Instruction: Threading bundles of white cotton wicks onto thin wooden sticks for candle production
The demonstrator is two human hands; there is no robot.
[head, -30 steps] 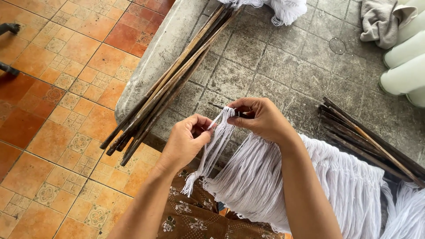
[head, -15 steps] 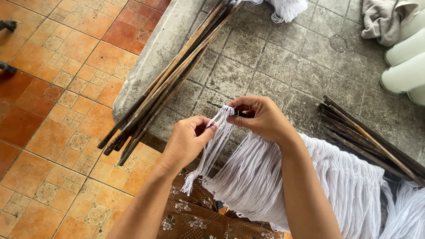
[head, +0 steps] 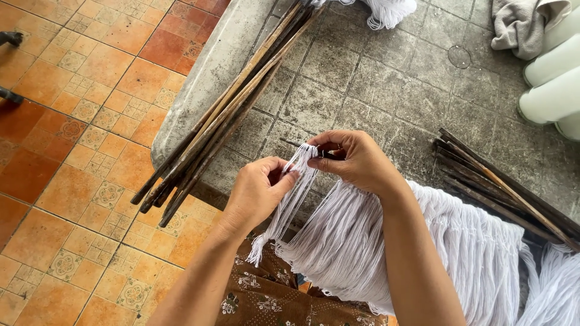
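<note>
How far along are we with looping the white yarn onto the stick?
Done: a long fringe of white yarn already hangs along the stick. In hand: the right hand pinches the thin stick while the left hand pulls one bundle. Left: only the stick's bare tip.

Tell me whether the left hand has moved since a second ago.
No, barely: the left hand stays pinching the white threads beside the long stick bundle, same gap as before.

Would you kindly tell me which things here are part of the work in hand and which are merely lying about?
In hand:
- left hand, pinching a bunch of white threads
- right hand, gripping the thin dark stick that the threads loop over
- the white fringe already hanging

Lying about:
- long stick bundle
- stick pile at right
- grey cloth
- white rolls
</note>
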